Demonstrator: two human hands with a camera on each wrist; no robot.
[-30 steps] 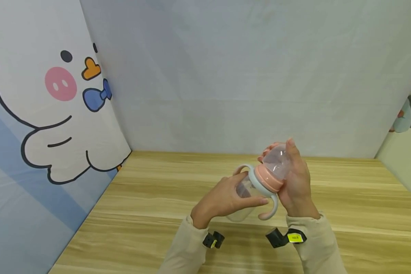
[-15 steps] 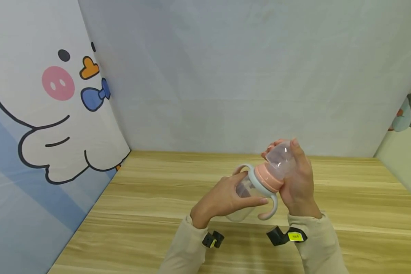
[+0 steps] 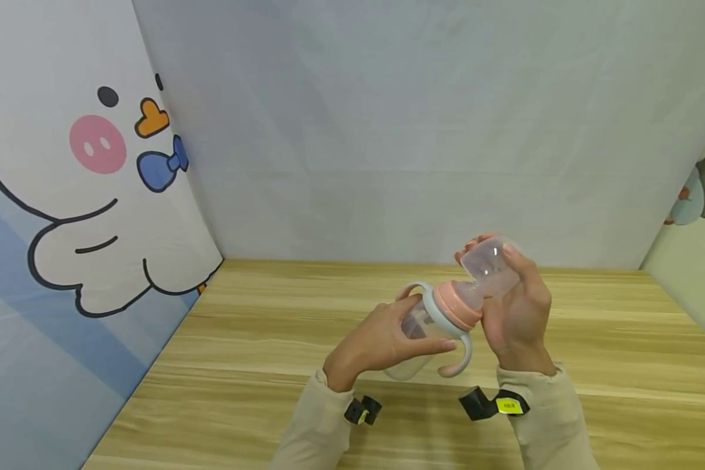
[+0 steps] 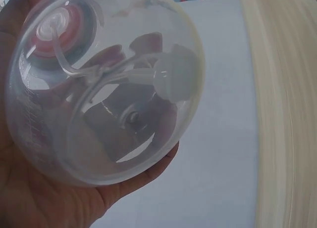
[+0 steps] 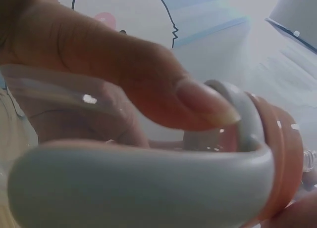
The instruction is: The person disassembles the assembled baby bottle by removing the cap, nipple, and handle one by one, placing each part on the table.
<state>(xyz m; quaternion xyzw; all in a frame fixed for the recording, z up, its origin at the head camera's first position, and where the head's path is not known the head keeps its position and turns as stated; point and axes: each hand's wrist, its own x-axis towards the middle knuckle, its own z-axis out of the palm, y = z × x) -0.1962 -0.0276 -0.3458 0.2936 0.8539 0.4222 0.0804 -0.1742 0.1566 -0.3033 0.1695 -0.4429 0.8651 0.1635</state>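
My left hand (image 3: 382,339) grips a clear baby bottle (image 3: 417,326) around its body, holding it tilted above the table. The bottle has a pink collar (image 3: 455,305) and a pale blue ring with two curved handles (image 3: 461,360). In the left wrist view, a straw (image 4: 62,55) with a weighted end shows through the bottle's base. My right hand (image 3: 519,323) pinches a clear dome cap (image 3: 487,261), which is tilted and lifted from the collar. A translucent teat (image 3: 471,294) shows between collar and cap. The left thumb (image 5: 198,99) lies along the bottle near a handle.
A wood-grain table (image 3: 258,352) lies beneath both hands. A pale grey wall (image 3: 388,143) stands behind it, and a cartoon-printed panel (image 3: 94,261) borders its left side. Small black cameras (image 3: 477,403) are strapped to the wrists.
The right hand has drawn the cap up and to the right, away from the pink collar, and the teat has come into view. The left hand and bottle have barely shifted.
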